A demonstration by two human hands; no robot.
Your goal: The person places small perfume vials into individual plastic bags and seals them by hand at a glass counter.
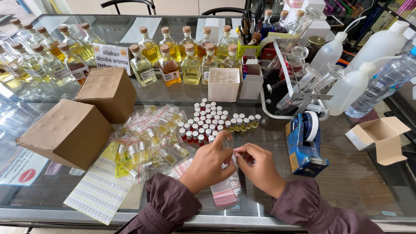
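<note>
My left hand [210, 162] and my right hand [259, 167] meet over a glass counter [346, 182], fingers pinched together on a small clear zip bag [230, 152]. Under them lies a stack of empty clear bags with red strips [226, 193]. Just beyond my fingers stands a cluster of small vials with white and red caps [208, 121]. To the left lies a heap of filled little bags holding vials [154, 138]. Both my sleeves are dark maroon.
Two brown cardboard boxes [69, 132] sit at left, a label sheet [99, 190] near the front edge. A blue tape dispenser [303, 143] stands right of my hands, an open small carton [381, 138] farther right. Corked bottles of yellow liquid [190, 65] line the back, with squeeze bottles [346, 86] at right.
</note>
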